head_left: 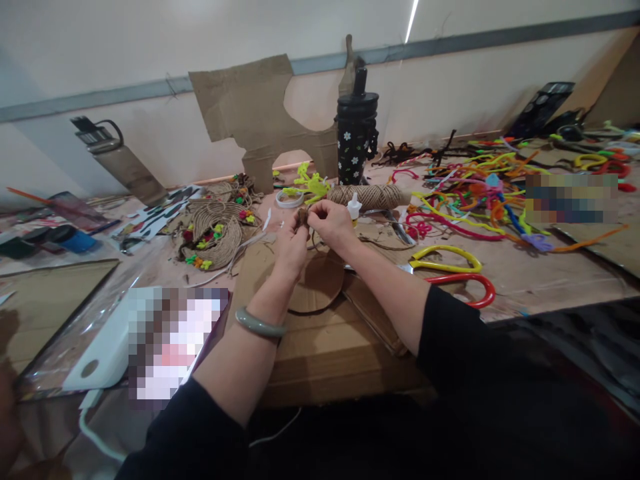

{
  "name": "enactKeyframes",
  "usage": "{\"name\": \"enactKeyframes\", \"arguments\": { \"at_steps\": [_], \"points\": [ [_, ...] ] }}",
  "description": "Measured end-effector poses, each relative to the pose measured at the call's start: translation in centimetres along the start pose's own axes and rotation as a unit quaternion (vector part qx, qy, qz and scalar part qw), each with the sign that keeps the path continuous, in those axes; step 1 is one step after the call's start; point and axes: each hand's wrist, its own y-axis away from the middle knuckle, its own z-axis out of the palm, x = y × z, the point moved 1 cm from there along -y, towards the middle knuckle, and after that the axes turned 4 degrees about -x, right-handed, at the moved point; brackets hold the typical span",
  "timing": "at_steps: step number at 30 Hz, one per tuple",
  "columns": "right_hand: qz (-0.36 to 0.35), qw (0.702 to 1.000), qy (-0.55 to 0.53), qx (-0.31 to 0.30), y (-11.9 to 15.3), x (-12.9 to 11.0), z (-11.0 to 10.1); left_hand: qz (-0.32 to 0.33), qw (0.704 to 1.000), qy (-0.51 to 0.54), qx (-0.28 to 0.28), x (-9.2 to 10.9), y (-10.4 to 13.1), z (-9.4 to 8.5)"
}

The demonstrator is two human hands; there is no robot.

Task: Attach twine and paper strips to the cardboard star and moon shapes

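Note:
My left hand [291, 245] is closed, pinching a small brown piece [303, 215] that looks like twine, though its kind is hard to make out. My right hand [332, 224] meets it there, with thumb and fingers pressed together on the same piece. Below them lies a round cardboard disc [317, 287] on a larger cardboard sheet [300, 350]. Just behind my hands are a roll of jute twine [370, 196], a white-nozzled glue bottle [355, 208], partly hidden, and yellow-green pipe cleaners [311, 183] by a tape ring [289, 199].
Scissors with yellow and red handles [473, 279] lie right of my forearm. Coiled twine decorations [215, 230] are at left. A phone [175, 347] and white power bank [107, 340] lie front left. A flowered black bottle [356, 143] stands behind; colourful pipe cleaners [480, 223] spread right.

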Motion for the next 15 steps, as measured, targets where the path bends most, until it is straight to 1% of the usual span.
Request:
{"name": "enactKeyframes", "arguments": {
  "at_steps": [7, 15],
  "points": [
    [-0.012, 1.000, 0.001, -0.001, 0.0, 0.1, 0.0, -0.030, 0.999, 0.036, 0.002, 0.9, 0.3, 0.2],
    [-0.014, 1.000, 0.010, 0.002, -0.2, 0.1, -0.1, -0.052, 0.997, 0.054, 0.008, 1.3, 0.4, 0.3]
  ]
}}
